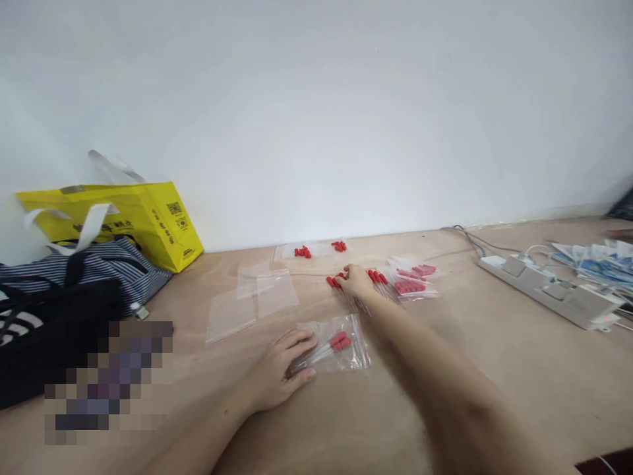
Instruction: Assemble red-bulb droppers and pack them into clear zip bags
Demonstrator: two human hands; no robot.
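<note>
My left hand [283,371] rests on the table at the left end of a clear zip bag [362,356], its fingers and thumb on either side, holding it in place. Inside that bag lie a few glass droppers [339,342] with red rubber bulbs. Farther forward, my right hand [358,284] reaches into a spread of loose red-bulbed droppers [378,277], its fingers closed at one of the bulbs. The fingertips are partly hidden. Just right of it lie filled zip bags [411,286] with red bulbs showing through.
Flat zip bags [231,315] lie to the left. Against the wall, another bag [321,249] has red bulbs in two groups. A yellow bag [173,224], striped cloth [133,274] and black bag [59,336] stand left. A power strip [548,290] and printed packets [601,260] are right.
</note>
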